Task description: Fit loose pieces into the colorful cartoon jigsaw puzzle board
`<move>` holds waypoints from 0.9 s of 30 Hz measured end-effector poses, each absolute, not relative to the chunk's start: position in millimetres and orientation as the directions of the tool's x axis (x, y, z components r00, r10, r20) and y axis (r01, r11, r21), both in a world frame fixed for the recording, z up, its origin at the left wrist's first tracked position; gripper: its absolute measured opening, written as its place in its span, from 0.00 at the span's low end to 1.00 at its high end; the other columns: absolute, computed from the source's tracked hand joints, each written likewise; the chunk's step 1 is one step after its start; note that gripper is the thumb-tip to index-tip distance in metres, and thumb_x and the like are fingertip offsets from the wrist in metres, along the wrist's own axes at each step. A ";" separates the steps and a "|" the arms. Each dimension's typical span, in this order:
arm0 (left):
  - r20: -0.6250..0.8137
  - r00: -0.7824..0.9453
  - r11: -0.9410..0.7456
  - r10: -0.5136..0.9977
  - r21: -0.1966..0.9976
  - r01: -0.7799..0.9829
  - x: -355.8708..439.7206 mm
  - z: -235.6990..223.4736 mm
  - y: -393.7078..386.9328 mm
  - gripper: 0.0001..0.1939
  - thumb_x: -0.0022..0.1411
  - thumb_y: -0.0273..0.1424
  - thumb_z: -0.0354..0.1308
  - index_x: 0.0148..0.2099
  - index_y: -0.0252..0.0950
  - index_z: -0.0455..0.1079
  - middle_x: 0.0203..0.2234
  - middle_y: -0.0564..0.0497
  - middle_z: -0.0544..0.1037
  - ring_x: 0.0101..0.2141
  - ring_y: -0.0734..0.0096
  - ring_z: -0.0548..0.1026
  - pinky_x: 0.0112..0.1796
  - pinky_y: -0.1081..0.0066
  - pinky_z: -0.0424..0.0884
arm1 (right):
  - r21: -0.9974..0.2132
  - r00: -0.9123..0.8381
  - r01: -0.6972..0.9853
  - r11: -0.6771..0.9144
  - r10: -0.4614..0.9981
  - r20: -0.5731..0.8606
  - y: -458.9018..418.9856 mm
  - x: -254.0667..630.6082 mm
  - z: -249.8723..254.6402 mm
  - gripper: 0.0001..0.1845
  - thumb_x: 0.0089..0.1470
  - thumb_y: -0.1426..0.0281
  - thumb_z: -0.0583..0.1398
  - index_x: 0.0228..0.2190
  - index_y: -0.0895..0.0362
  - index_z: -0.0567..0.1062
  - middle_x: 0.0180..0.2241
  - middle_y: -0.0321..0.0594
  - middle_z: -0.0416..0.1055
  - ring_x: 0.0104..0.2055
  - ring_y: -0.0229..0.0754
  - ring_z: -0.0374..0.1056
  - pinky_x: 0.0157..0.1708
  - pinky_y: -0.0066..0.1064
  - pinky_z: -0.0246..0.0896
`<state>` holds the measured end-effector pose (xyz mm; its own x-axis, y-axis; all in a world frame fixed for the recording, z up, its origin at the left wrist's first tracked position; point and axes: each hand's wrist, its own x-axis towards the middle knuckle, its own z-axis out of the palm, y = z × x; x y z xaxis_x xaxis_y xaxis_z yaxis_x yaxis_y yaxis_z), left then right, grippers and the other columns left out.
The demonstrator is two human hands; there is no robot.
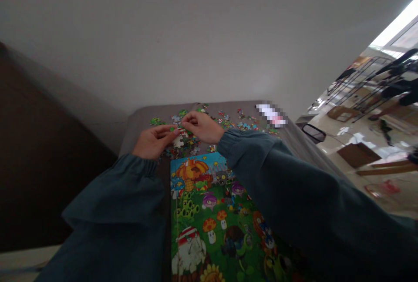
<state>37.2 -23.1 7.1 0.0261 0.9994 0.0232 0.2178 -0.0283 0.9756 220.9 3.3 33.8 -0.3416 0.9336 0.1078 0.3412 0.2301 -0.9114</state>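
My left hand (153, 142) is closed, thumb and fingers pinching a few joined jigsaw pieces (179, 141), white and red with a bit of green. Just to the right, my right hand (204, 128) has its fingertips pressed together near these pieces; whatever is between them is too small to make out. Loose jigsaw pieces (245, 126) lie scattered around and beyond both hands. Below them, nearer to me, is a colourful puzzle picture (210, 203) with a pumpkin house, mushrooms and cartoon plants on green. My right sleeve covers part of its right side.
All this rests on a grey cloth-covered surface (298, 151) that meets a pale wall (202, 38). A phone-like thing with a lit, blurred screen (271, 115) lies at the back right. Cardboard boxes (358, 155) and a metal rack stand on the floor to the right.
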 end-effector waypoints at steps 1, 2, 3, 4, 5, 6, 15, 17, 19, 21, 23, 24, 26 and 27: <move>0.015 0.042 -0.024 0.999 0.978 0.209 36.6 6.8 -22.9 0.36 0.38 0.58 0.76 0.43 0.38 0.81 0.33 0.45 0.86 0.34 0.60 0.83 0.31 0.68 0.78 | -0.906 -0.346 0.343 0.248 0.930 0.124 3.0 221.0 33.1 0.08 0.65 0.78 0.60 0.33 0.57 0.69 0.28 0.31 0.70 0.30 0.35 0.68 0.34 0.28 0.65; 0.006 0.060 -0.018 0.998 0.980 0.197 36.0 6.5 -22.5 0.36 0.37 0.57 0.76 0.43 0.38 0.82 0.33 0.45 0.86 0.33 0.60 0.83 0.31 0.69 0.78 | -0.900 -0.351 0.345 0.264 0.926 0.137 2.8 221.2 32.8 0.08 0.64 0.79 0.61 0.33 0.57 0.70 0.28 0.31 0.71 0.30 0.35 0.68 0.34 0.28 0.64; -0.002 0.077 -0.013 0.997 0.982 0.188 35.5 6.4 -21.9 0.37 0.36 0.57 0.77 0.43 0.37 0.82 0.32 0.45 0.86 0.33 0.61 0.83 0.30 0.70 0.78 | -0.896 -0.357 0.347 0.278 0.922 0.147 2.5 221.4 32.8 0.08 0.64 0.79 0.61 0.33 0.57 0.70 0.28 0.32 0.71 0.31 0.35 0.69 0.34 0.27 0.64; -0.005 0.085 -0.011 0.996 0.983 0.186 35.1 6.4 -21.3 0.37 0.35 0.57 0.77 0.43 0.37 0.82 0.32 0.45 0.86 0.32 0.61 0.82 0.30 0.70 0.77 | -0.893 -0.363 0.349 0.286 0.919 0.152 2.2 221.5 33.0 0.07 0.64 0.79 0.61 0.33 0.57 0.71 0.28 0.32 0.72 0.31 0.34 0.69 0.34 0.27 0.64; -0.005 0.085 -0.011 0.996 0.982 0.188 34.8 6.7 -20.8 0.37 0.35 0.57 0.77 0.43 0.37 0.82 0.31 0.46 0.86 0.31 0.62 0.82 0.29 0.70 0.77 | -0.891 -0.367 0.350 0.289 0.917 0.154 1.9 221.6 33.3 0.07 0.64 0.79 0.61 0.34 0.57 0.71 0.28 0.32 0.72 0.31 0.34 0.69 0.34 0.27 0.64; -0.005 0.083 -0.011 0.997 0.981 0.192 34.8 7.2 -20.4 0.37 0.35 0.57 0.77 0.43 0.37 0.82 0.31 0.46 0.86 0.31 0.63 0.82 0.29 0.71 0.76 | -0.891 -0.367 0.350 0.289 0.917 0.153 1.6 221.6 33.7 0.06 0.64 0.78 0.62 0.34 0.58 0.72 0.28 0.32 0.73 0.31 0.34 0.70 0.34 0.27 0.65; 0.027 0.034 -0.033 0.999 0.975 0.218 36.8 11.9 -23.3 0.39 0.31 0.60 0.76 0.40 0.37 0.81 0.30 0.47 0.86 0.32 0.63 0.82 0.31 0.71 0.77 | -0.901 -0.383 0.318 0.295 0.909 0.163 -0.3 222.3 31.9 0.06 0.62 0.75 0.65 0.42 0.61 0.76 0.28 0.33 0.75 0.30 0.35 0.72 0.35 0.30 0.69; 0.049 0.019 -0.052 0.999 0.976 0.211 36.6 9.5 -25.3 0.38 0.34 0.59 0.76 0.42 0.38 0.81 0.31 0.47 0.86 0.34 0.61 0.83 0.34 0.68 0.79 | -0.899 -0.386 0.311 0.307 0.906 0.176 0.6 220.9 30.2 0.07 0.62 0.75 0.66 0.42 0.61 0.77 0.28 0.33 0.75 0.30 0.35 0.72 0.35 0.29 0.70; 0.067 -0.003 -0.065 0.998 0.977 0.202 35.0 7.0 -26.4 0.35 0.37 0.56 0.77 0.42 0.38 0.81 0.32 0.47 0.86 0.36 0.60 0.84 0.36 0.67 0.80 | -0.900 -0.412 0.291 0.325 0.891 0.189 4.0 218.9 29.6 0.08 0.62 0.75 0.65 0.44 0.61 0.77 0.30 0.34 0.76 0.31 0.35 0.72 0.36 0.29 0.70; 0.070 -0.048 -0.060 0.996 0.981 0.185 31.2 5.8 -25.6 0.31 0.40 0.52 0.77 0.43 0.38 0.82 0.32 0.48 0.86 0.35 0.61 0.84 0.36 0.68 0.80 | -0.899 -0.444 0.280 0.337 0.875 0.190 10.5 217.2 30.8 0.09 0.65 0.73 0.63 0.46 0.61 0.76 0.33 0.36 0.78 0.33 0.36 0.74 0.37 0.29 0.71; 0.074 -0.154 -0.049 0.985 0.986 0.159 25.1 6.6 -22.8 0.26 0.45 0.45 0.77 0.44 0.38 0.82 0.33 0.48 0.86 0.33 0.64 0.83 0.33 0.70 0.79 | -0.878 -0.456 0.318 0.357 0.870 0.188 19.3 217.0 33.7 0.10 0.69 0.71 0.59 0.48 0.61 0.77 0.38 0.41 0.80 0.36 0.36 0.74 0.40 0.30 0.72; 0.079 -0.216 -0.047 0.973 0.988 0.149 21.4 7.6 -21.0 0.24 0.47 0.42 0.76 0.46 0.37 0.81 0.33 0.48 0.86 0.32 0.66 0.82 0.32 0.71 0.78 | -0.848 -0.453 0.370 0.379 0.871 0.192 23.9 217.5 35.2 0.11 0.70 0.71 0.57 0.48 0.62 0.77 0.41 0.43 0.80 0.38 0.36 0.75 0.42 0.30 0.71; 0.089 -0.321 -0.046 0.943 0.989 0.140 14.4 10.0 -17.3 0.23 0.52 0.38 0.74 0.50 0.37 0.80 0.36 0.48 0.86 0.31 0.69 0.81 0.31 0.73 0.77 | -0.728 -0.454 0.529 0.436 0.870 0.191 32.1 218.6 36.9 0.11 0.70 0.74 0.57 0.48 0.63 0.78 0.46 0.46 0.80 0.43 0.37 0.75 0.48 0.31 0.69; 0.092 -0.358 -0.046 0.929 0.990 0.135 11.6 11.1 -15.7 0.23 0.54 0.37 0.73 0.52 0.37 0.80 0.37 0.48 0.85 0.32 0.70 0.81 0.31 0.73 0.77 | -0.645 -0.466 0.612 0.457 0.868 0.173 35.1 218.8 36.5 0.11 0.69 0.75 0.57 0.48 0.63 0.79 0.47 0.47 0.80 0.45 0.38 0.74 0.49 0.31 0.67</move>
